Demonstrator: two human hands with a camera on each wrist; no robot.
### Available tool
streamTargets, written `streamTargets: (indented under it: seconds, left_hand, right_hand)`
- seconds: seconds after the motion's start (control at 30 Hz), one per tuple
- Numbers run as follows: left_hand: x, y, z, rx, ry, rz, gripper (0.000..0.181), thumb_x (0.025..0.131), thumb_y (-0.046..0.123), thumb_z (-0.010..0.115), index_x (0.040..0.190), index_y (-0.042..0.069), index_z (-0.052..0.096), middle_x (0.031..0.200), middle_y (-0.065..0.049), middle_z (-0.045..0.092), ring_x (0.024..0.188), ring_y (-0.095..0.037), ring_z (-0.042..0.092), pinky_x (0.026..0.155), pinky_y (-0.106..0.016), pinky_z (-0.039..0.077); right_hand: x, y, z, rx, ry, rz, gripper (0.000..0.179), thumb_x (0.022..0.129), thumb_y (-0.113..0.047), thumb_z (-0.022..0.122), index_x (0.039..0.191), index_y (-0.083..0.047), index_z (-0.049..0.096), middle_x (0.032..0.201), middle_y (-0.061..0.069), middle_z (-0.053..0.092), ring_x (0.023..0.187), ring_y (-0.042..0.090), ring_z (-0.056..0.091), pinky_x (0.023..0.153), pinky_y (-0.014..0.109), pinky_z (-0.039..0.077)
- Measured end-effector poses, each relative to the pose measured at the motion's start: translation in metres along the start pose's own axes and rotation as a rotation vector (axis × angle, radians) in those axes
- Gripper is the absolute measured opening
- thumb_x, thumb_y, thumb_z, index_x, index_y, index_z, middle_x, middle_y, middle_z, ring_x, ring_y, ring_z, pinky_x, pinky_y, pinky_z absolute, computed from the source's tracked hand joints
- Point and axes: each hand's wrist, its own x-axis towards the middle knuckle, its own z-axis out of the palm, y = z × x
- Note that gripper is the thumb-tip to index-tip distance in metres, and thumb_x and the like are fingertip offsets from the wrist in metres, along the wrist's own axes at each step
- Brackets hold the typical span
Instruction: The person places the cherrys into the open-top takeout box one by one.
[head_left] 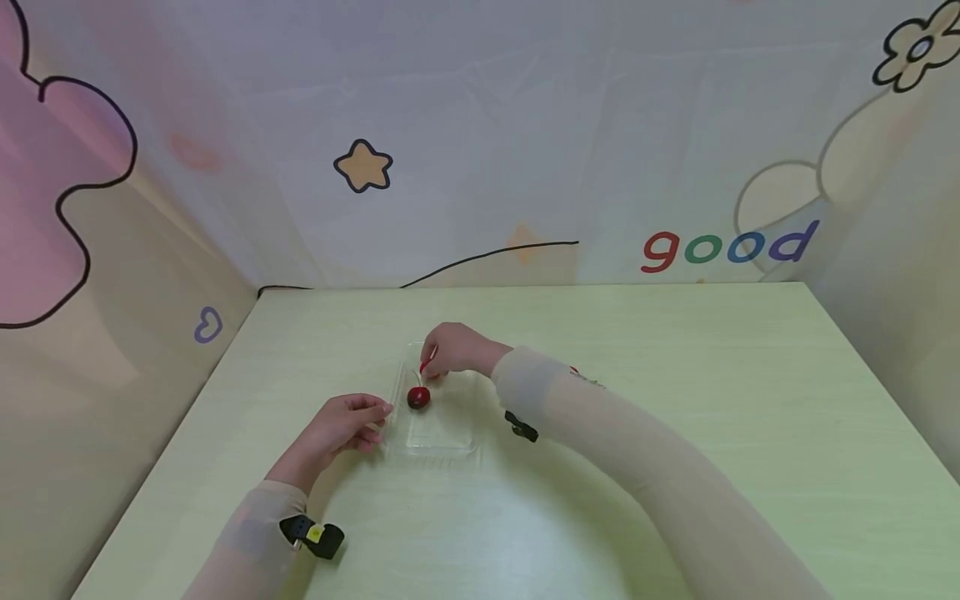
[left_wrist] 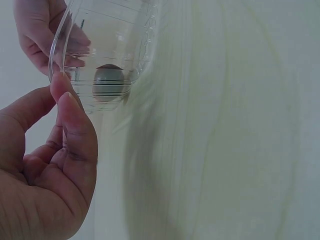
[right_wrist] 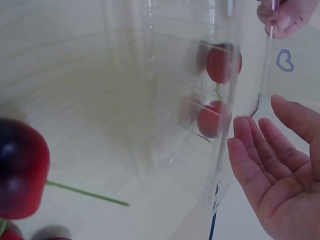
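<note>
A clear plastic container [head_left: 442, 437] rests on the table, left of its middle. My left hand [head_left: 343, 429] pinches its near-left rim between thumb and fingers, plainest in the left wrist view. Inside lies a dark red cherry [head_left: 418, 397] with its stem up. A second cherry [right_wrist: 210, 119] shows beside it through the clear plastic in the right wrist view, mostly hidden by my hand in the head view. Over the container's far part is my right hand [head_left: 453, 348]. Its fingers [right_wrist: 245, 167] are loosely bent and hold nothing, right by the container wall.
Large in the right wrist view, a loose cherry [right_wrist: 22, 167] with a green stem lies on the table, others partly cut off below it. In the head view my right sleeve [head_left: 645, 450] mostly covers these. Printed cloth walls [head_left: 480, 150] surround the table [head_left: 712, 358].
</note>
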Motion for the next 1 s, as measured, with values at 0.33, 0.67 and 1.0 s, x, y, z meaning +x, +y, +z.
streamTargets:
  seconds: [0.33,0.67,1.0]
  left_hand:
    - [-0.002,-0.002,-0.001,0.001,0.002,-0.006,0.034,0.102,0.023,0.063,0.123,-0.003,0.062,0.089,0.000,0.062,0.065,-0.011,0.060,0.061,-0.021,0.055]
    - [-0.002,-0.001,-0.001,0.001,0.011,-0.002,0.034,0.102,0.023,0.064,0.122,-0.003,0.062,0.088,0.000,0.063,0.065,-0.011,0.059,0.061,-0.021,0.055]
    - [0.000,-0.002,0.000,-0.008,0.010,0.012,0.031,0.102,0.021,0.063,0.120,-0.004,0.062,0.085,0.001,0.061,0.064,-0.009,0.059,0.060,-0.020,0.054]
  right_hand:
    - [-0.009,0.000,-0.017,0.066,0.031,-0.023,0.026,0.098,-0.019,0.067,0.120,-0.006,0.070,0.115,0.011,0.074,0.097,0.021,0.070,0.088,0.030,0.057]
    - [-0.036,0.013,-0.027,0.136,0.058,-0.076,0.032,0.100,-0.022,0.065,0.127,-0.006,0.067,0.114,0.013,0.074,0.106,0.029,0.068,0.089,0.031,0.056]
    - [-0.057,0.023,-0.030,0.223,0.069,-0.095,0.033,0.101,-0.023,0.065,0.129,-0.005,0.065,0.118,0.012,0.072,0.103,0.028,0.066,0.088,0.032,0.057]
